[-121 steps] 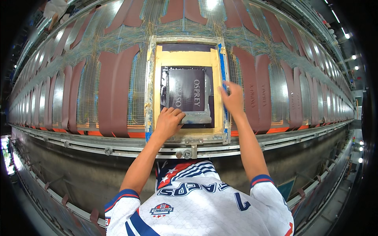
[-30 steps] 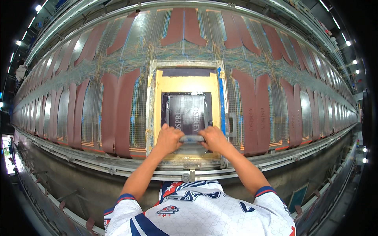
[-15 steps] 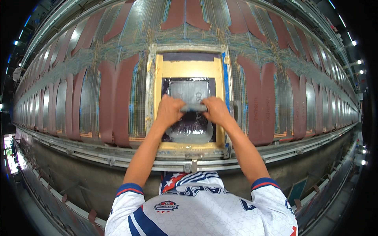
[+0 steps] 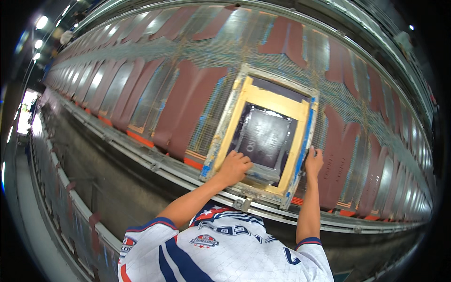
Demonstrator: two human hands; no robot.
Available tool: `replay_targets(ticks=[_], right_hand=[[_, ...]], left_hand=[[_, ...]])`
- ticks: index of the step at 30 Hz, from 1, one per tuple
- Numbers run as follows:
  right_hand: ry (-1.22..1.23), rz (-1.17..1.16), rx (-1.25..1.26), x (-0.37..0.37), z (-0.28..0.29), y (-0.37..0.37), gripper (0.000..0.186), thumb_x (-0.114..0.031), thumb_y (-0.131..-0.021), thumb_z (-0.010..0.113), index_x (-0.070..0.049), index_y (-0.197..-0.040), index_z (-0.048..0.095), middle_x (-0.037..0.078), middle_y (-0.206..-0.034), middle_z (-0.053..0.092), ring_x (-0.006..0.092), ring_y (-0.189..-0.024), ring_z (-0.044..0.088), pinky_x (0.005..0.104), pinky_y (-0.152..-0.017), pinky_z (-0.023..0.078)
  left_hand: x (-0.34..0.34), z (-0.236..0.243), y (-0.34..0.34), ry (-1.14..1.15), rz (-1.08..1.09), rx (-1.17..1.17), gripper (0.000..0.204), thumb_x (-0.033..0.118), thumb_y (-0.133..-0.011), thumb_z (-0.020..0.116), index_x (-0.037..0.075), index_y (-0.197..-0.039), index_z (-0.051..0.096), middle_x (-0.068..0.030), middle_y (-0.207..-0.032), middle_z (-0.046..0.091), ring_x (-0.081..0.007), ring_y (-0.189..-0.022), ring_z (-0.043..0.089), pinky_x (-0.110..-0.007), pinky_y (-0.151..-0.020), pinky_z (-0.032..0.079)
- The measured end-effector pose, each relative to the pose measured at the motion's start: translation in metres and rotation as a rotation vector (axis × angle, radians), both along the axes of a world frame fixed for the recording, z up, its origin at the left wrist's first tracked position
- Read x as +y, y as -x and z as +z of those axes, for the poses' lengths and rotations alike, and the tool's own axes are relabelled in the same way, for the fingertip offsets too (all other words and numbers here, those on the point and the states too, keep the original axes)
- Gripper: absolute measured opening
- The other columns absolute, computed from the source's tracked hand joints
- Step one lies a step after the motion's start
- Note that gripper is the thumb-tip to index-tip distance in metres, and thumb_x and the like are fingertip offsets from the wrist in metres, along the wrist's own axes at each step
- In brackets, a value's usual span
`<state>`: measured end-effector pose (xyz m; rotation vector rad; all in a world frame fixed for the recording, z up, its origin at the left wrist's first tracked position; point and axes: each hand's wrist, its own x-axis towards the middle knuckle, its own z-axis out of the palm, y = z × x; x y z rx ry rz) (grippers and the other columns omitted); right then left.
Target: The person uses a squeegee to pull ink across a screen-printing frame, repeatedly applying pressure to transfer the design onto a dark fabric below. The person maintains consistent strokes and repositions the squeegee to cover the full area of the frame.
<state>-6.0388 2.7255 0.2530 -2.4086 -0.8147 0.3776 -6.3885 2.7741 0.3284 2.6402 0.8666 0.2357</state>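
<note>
A screen-printing frame (image 4: 221, 136) with a metal rim and yellow tape borders lies on the long table before me. Raised lettering and wet, glossy ink show on its dark mesh (image 4: 263, 136). At the near end of the mesh a squeegee (image 4: 263, 174) rests across the ink. My left hand (image 4: 235, 168) is closed on the squeegee's left end. My right hand (image 4: 314, 163) is off the squeegee, fingers curled at the frame's right outer side, where the side handle is; the hand mostly covers that handle.
Maroon fabric pieces (image 4: 188, 103) lie in rows along the table on both sides of the frame. A metal rail (image 4: 155, 167) runs along the table's near edge. Behind it to the left is an aisle (image 4: 89, 164), with another rail beyond.
The squeegee has come from mid-mesh to the near end. My right hand has let go of it and moved to the frame's right side. The view has turned and tilted.
</note>
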Motion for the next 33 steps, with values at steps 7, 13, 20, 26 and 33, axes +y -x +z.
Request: replay_targets(ticks=[7,13,20,26,33], right_hand=[[-0.135,0.0,0.143,0.023,0.067,0.027,0.036,-0.034,-0.099,0.064,0.0,-0.088,0.066,0.01,-0.077,0.066,0.0226,-0.073,0.06,0.0396,-0.073,0.048],[-0.35,0.046,0.154,0.065,0.033,0.132,0.031,-0.028,-0.098,0.063,0.002,-0.092,0.067,0.014,-0.087,0.068,0.0235,-0.082,0.062,0.0379,-0.08,0.048],[-0.376,0.012,0.242,0.148,0.049,0.303,0.034,-0.035,-0.096,0.064,-0.001,-0.096,0.068,0.021,-0.081,0.068,0.0339,-0.073,0.065,0.0439,-0.071,0.049],[-0.362,-0.005,0.204,0.156,0.04,0.332,0.031,-0.032,-0.096,0.065,-0.001,-0.092,0.068,0.016,-0.073,0.065,0.0234,-0.066,0.059,0.0398,-0.066,0.046],[-0.198,-0.026,0.205,0.163,0.016,0.33,0.031,-0.032,-0.096,0.064,-0.001,-0.093,0.067,0.016,-0.078,0.068,0.0273,-0.068,0.061,0.0412,-0.068,0.047]], left_hand=[[0.004,0.016,0.031,0.041,0.042,-0.054,0.047,0.013,-0.062,0.082,0.015,-0.108,0.072,0.0012,-0.106,0.068,-0.0207,-0.101,0.061,-0.039,-0.091,0.043],[0.054,0.035,0.131,-0.017,0.071,-0.029,0.039,0.012,-0.064,0.08,0.014,-0.102,0.072,0.0006,-0.102,0.068,-0.0218,-0.097,0.062,-0.039,-0.09,0.042],[0.118,0.059,0.287,-0.111,0.063,-0.009,0.048,0.007,-0.059,0.079,0.014,-0.107,0.074,0.0022,-0.108,0.072,-0.0201,-0.096,0.064,-0.039,-0.088,0.043],[0.105,0.064,0.355,-0.074,0.01,0.008,0.05,0.01,-0.06,0.081,0.013,-0.108,0.07,0.0015,-0.109,0.069,-0.0211,-0.095,0.061,-0.04,-0.089,0.042],[0.091,0.03,0.375,-0.094,-0.079,0.101,0.059,0.011,-0.058,0.078,0.012,-0.117,0.069,0.0002,-0.117,0.067,-0.0233,-0.095,0.06,-0.041,-0.089,0.042]])
